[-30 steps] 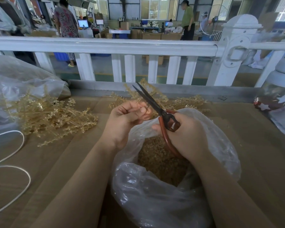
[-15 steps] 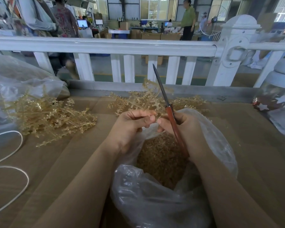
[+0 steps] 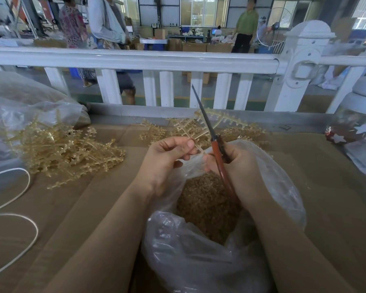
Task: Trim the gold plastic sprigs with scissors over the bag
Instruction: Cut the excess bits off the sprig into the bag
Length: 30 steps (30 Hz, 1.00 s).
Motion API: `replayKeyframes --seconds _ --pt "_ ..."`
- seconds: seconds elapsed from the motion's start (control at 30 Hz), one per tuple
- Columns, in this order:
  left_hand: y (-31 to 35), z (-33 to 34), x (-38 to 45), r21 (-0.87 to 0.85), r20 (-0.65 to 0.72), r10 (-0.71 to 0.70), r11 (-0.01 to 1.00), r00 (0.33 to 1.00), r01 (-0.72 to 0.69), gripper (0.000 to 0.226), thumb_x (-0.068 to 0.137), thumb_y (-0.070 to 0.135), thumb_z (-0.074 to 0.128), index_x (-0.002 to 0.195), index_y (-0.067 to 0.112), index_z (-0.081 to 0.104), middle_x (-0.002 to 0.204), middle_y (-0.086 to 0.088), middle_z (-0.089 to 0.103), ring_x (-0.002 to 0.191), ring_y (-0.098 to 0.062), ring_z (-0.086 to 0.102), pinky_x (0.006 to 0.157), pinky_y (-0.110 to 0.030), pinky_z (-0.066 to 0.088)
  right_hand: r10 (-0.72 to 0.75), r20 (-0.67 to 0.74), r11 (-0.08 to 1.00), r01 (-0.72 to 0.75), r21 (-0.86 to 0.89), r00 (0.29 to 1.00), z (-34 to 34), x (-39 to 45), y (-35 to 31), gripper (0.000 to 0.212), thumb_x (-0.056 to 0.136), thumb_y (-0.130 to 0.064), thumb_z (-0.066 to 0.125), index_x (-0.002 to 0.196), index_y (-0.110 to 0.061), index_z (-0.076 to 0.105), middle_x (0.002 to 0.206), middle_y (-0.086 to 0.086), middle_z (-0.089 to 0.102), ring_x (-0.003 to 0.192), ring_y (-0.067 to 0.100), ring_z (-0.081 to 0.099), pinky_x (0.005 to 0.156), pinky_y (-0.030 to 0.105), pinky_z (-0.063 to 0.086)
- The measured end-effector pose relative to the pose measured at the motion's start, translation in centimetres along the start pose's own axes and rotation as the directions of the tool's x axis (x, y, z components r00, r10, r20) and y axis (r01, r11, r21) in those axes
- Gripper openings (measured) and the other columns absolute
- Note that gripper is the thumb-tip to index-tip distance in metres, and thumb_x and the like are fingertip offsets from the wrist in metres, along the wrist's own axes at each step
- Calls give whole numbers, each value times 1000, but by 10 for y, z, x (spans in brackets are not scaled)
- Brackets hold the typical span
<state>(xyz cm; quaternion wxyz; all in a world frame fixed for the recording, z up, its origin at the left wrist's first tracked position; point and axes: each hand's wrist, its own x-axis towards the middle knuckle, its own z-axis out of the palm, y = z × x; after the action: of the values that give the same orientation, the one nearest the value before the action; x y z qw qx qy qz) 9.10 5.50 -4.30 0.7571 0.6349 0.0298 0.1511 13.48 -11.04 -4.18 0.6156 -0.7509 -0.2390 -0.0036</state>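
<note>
We are seeing a brown counter (image 3: pixel 325 187) carrying a clear bag (image 3: pixel 199 261), two heaps of gold sprigs (image 3: pixel 68 151), a white cord (image 3: pixel 19 208) and another plastic bag (image 3: pixel 19 106).

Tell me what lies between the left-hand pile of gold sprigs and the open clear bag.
In the head view, only the left hand and its forearm cross between the pile of gold sprigs and the clear bag; beneath them the brown tabletop shows bare.
</note>
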Motion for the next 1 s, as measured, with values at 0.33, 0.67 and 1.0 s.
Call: replayKeyframes --seconds 0.33,0.67,1.0 --pt "2 0 1 -42 -145 -30 999 989 24 3 84 16 73 83 13 73 73 0 66 70 -10 56 69 -25 41 -83 -77 955 57 -292 994 -1 1 7 50 62 -86 60 81 -40 64 81 -34 65 79 -12 61 57 11 43" --pt "7 -3 0 -49 -148 -3 999 989 -4 26 97 3 53 75 10 64 67 -1 56 62 -10 46 65 -26 38 -208 9 667 148 -730 978 -2 3 16 75 66 -95 42 103 -31 58 84 -23 56 70 -2 47 56 11 34" --pt "8 -4 -2 -159 -18 -17 987 1000 14 17 80 19 65 66 20 74 68 5 58 64 -7 47 67 -22 39 -187 11 644 131 -754 982 -2 6 20 77 61 -98 33 98 -33 51 85 -21 54 72 1 49 58 12 34"
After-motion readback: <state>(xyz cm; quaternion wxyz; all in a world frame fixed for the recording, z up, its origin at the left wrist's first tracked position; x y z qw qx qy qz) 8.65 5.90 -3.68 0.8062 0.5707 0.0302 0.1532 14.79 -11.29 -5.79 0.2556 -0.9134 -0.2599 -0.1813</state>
